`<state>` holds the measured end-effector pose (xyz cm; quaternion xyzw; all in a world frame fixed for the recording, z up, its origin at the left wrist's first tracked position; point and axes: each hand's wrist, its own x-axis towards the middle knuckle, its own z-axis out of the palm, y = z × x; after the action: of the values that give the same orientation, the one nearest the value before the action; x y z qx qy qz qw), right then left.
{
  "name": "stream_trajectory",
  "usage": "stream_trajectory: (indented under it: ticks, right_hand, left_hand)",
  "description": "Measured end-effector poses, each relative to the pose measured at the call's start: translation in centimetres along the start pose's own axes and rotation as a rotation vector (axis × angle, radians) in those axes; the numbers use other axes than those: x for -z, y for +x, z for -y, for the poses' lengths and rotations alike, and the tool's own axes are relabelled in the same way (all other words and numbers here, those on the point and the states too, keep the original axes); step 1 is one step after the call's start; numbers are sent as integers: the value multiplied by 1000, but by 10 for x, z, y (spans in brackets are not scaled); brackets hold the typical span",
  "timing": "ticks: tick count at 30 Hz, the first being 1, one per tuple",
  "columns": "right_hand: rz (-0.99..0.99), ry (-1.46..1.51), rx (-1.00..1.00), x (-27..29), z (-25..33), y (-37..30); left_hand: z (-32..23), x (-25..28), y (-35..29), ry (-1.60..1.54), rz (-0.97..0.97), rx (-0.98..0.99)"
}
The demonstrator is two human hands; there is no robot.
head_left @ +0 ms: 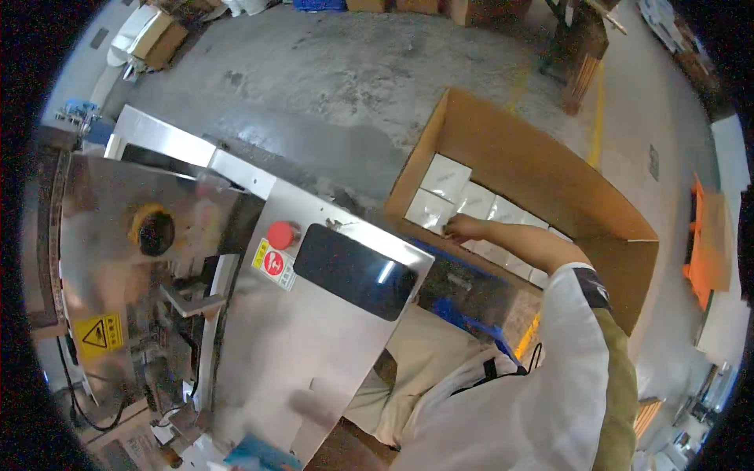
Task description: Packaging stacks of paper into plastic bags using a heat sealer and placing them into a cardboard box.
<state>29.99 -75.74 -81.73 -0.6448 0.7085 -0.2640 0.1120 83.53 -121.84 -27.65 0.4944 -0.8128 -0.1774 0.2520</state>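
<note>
My right hand (466, 228) reaches into a large open cardboard carton (522, 153), down by its near wall. Its fingers are curled together among small white boxes (430, 210) with a shiny wrap, packed in rows. Whether the fingers grip one of these boxes is hidden by the hand itself. Another white box (446, 177) fills the carton's far left corner. My right forearm crosses over the near wall, in a white and olive sleeve. I cannot make out my left hand; only a brownish smear shows on the steel machine top (314, 337).
A black smartphone (355, 271) lies on the steel top beside a red push button (281, 235). Left of it stands a steel machine housing with a black knob (155, 233). A blue crate (475, 322) sits under the carton. An orange item (697, 243) is at far right.
</note>
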Motion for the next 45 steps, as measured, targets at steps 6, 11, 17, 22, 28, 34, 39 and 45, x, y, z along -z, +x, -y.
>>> stream_trajectory:
  ticks: [6, 11, 17, 22, 28, 34, 39, 45]
  right_hand:
    - [-4, 311, -901, 92, 34, -10]
    - [-19, 113, -938, 159, 70, 30]
    - [-249, 106, -813, 253, 98, -24]
    - [-287, 282, -758, 285, 245, 79]
    - [-372, 191, -652, 332, 306, 115]
    - [-259, 282, -285, 326, 414, 237]
    - [-224, 226, -7, 300, 484, 288]
    - [-372, 202, 422, 261, 583, 339]
  left_hand:
    - [42, 55, -21, -58, -242, 239]
    - [116, 55, -15, -404, -103, 323]
    - [173, 35, 56, 413, -2, 423]
    - [256, 73, 30, 111, -521, 220]
    - [213, 85, 30, 309, -613, 20]
    - [211, 93, 32, 338, -676, -55]
    - [122, 97, 19, 230, -713, -135]
    - [-23, 51, -71, -117, -203, -381]
